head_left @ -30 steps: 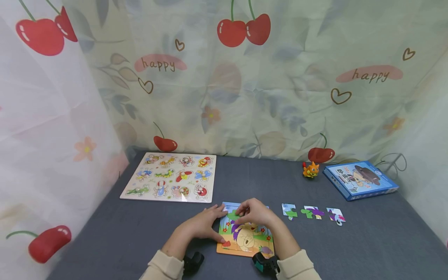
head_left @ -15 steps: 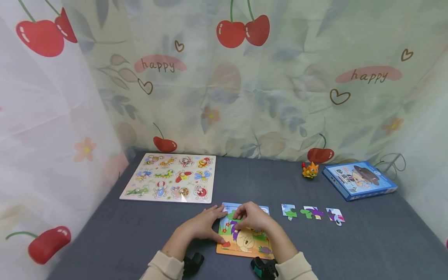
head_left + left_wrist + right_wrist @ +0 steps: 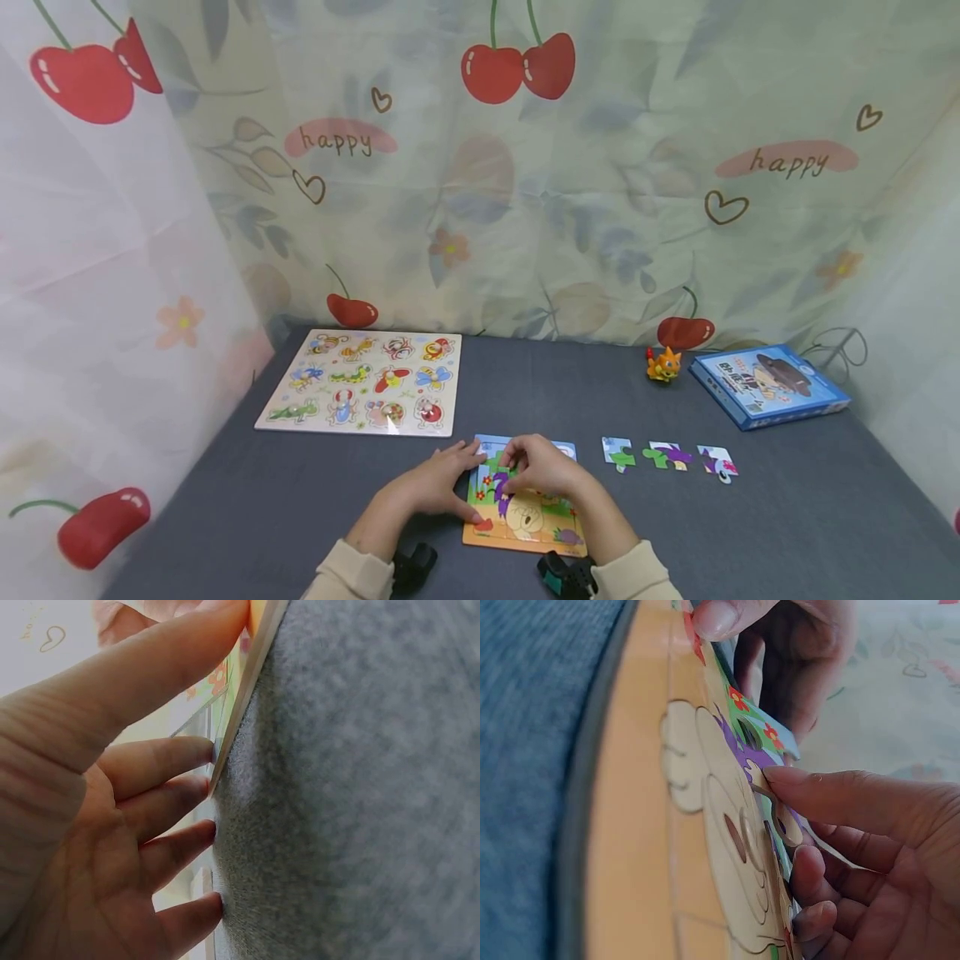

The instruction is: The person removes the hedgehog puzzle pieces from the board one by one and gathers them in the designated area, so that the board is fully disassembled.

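1. Head view: I see the flat puzzle board point(image 3: 487, 541) at lower centre, three knobbed loose pieces point(image 3: 666, 456) right of it.
2. Left wrist view: the left hand point(image 3: 97, 840), palm hidden from the head view, spreads loosely, thumb touching the board's thin edge; fuzzy grey cloth point(image 3: 375, 780) fills the right.
3. Right wrist view: right of centre, the right hand point(image 3: 913, 870) pinches a smooth, rounded piece point(image 3: 787, 827).

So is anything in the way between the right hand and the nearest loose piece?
Nothing visible is. Between the right hand and that loose piece there's only a flat corner of the puzzle, then bare table.
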Action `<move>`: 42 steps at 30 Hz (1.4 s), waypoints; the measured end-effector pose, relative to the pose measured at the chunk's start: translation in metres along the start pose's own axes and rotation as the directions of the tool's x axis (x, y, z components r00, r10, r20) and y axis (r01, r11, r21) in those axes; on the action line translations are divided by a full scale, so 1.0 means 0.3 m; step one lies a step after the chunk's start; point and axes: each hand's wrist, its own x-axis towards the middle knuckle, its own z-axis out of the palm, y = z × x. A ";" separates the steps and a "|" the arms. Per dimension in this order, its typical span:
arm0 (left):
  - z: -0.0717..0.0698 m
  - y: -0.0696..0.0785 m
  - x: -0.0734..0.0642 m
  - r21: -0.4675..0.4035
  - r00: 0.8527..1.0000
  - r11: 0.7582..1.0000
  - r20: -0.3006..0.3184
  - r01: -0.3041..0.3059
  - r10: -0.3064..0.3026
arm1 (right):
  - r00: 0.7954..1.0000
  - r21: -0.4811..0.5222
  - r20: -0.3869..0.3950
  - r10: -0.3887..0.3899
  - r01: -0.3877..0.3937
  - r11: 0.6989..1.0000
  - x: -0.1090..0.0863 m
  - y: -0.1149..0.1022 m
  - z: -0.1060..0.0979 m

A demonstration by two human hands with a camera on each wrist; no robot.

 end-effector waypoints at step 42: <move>0.005 -0.001 0.000 0.005 1.000 1.000 -0.004 0.007 -0.007 | 0.997 0.215 0.075 0.031 -0.046 0.976 -0.012 0.014 -0.047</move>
